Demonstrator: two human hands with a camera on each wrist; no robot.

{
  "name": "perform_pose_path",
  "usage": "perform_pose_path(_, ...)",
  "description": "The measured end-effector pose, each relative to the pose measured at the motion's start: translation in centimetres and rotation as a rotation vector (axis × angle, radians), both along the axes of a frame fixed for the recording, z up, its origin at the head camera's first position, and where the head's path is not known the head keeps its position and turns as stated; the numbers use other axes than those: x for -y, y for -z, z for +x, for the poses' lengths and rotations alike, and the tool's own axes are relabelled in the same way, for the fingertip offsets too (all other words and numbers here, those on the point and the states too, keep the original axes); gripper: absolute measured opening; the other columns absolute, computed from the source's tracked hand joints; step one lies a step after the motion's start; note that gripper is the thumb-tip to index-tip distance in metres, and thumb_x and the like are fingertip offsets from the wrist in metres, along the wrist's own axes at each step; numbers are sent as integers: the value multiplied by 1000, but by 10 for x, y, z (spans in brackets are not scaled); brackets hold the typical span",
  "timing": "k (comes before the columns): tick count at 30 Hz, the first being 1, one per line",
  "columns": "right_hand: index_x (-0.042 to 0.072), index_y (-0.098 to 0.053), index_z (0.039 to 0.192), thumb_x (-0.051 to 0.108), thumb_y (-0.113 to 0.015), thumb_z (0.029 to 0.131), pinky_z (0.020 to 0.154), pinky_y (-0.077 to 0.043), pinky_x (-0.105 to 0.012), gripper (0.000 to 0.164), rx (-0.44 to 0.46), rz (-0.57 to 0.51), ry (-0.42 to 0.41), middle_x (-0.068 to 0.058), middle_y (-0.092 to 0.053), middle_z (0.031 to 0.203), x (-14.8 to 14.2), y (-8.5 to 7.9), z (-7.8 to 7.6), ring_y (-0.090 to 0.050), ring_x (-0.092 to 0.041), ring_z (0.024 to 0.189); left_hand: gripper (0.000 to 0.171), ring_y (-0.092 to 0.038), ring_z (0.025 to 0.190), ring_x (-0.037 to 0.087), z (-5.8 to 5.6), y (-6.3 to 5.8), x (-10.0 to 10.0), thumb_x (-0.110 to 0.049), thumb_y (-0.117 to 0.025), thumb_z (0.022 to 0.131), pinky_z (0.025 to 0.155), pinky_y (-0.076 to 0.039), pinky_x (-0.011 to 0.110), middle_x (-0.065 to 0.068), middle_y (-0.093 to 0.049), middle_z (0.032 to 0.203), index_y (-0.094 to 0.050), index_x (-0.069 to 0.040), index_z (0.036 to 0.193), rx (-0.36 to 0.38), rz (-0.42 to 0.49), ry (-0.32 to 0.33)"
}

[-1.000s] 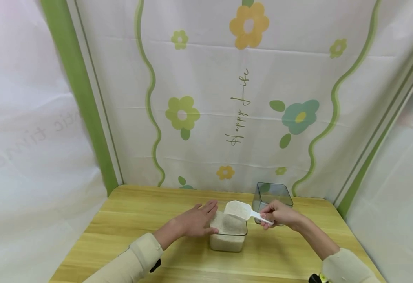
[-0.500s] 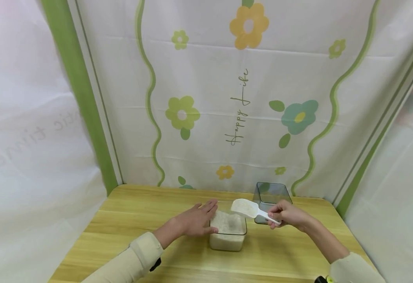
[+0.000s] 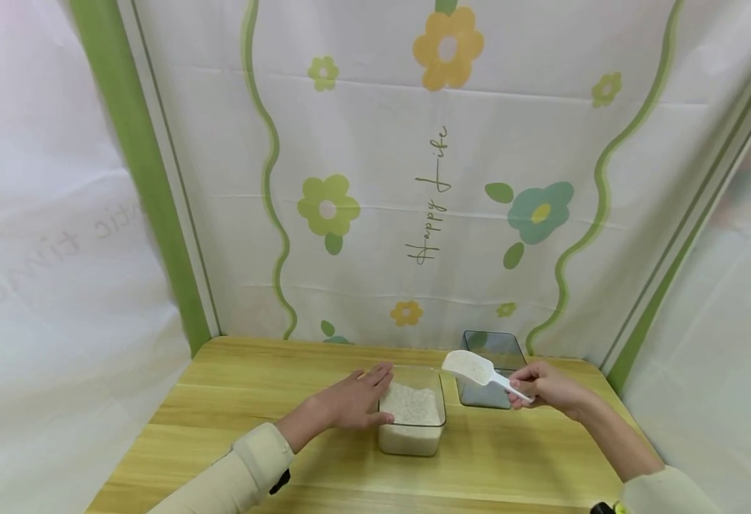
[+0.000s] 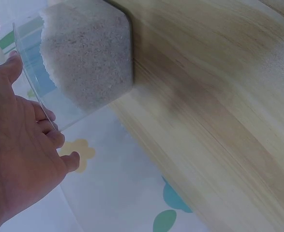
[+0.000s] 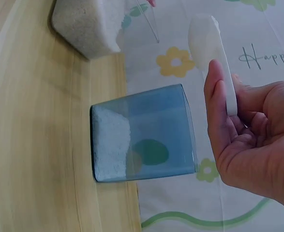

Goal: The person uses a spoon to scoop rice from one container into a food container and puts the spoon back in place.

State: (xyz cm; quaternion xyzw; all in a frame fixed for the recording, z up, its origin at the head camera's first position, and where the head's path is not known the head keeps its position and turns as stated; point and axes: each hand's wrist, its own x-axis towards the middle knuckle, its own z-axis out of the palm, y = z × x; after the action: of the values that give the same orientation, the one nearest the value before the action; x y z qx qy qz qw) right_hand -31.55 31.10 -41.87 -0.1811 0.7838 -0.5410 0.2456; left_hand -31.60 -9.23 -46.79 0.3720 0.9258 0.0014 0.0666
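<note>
My right hand (image 3: 552, 389) pinches the handle of a white scoop (image 3: 468, 366) between thumb and fingers. Grain like rice lies in the bowl of the scoop, which is held up over the near left part of a blue-tinted clear bin (image 5: 166, 116). That bin stands upright, with a low layer of white grain (image 5: 110, 147) at its bottom. My left hand (image 3: 353, 401) rests against the left rim of a clear square container (image 3: 444, 410), fingers extended along it and thumb at the near corner. Rice (image 4: 88, 53) fills much of this container.
Both containers stand on a wood-grain table (image 3: 253, 378), the blue one farther back and to the right. A flowered white curtain (image 3: 363, 143) hangs right behind the table, with more white cloth (image 3: 722, 343) at the sides.
My right hand has carried the scoop of rice rightward, from over the clear container to over the blue-tinted bin. My left hand has stayed at the container's rim.
</note>
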Motion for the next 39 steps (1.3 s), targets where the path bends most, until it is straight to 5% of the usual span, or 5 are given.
perform_pose_path(6, -11, -65, 105, 8, -47, 105, 72, -59, -24, 26, 0, -15, 18, -3, -69, 88, -17, -3, -2, -70, -10, 79, 87, -10, 157, 21, 0, 0, 1, -68, -28, 100, 123, -25, 48, 9, -7, 169, -15, -7, 161, -5, -1, 12)
perform_pose_path(20, -26, -52, 122, 5, -43, 105, 70, -58, -22, 37, -16, 88, 148, -2, -69, 89, -44, -11, -13, -71, -10, 81, 87, -11, 157, 20, 2, -2, 1, -68, -29, 100, 123, -25, 48, 8, -6, 169, -15, -7, 161, -10, 0, 14)
perform_pose_path(39, -19, -66, 101, 2, -50, 101, 63, -56, -23, 26, -214, 305, 264, -8, -71, 79, -41, -13, -30, -69, -10, 69, 86, -11, 157, 21, 1, -1, 1, -67, -30, 101, 123, -25, 48, 8, -6, 169, -14, -7, 161, -7, 5, 13)
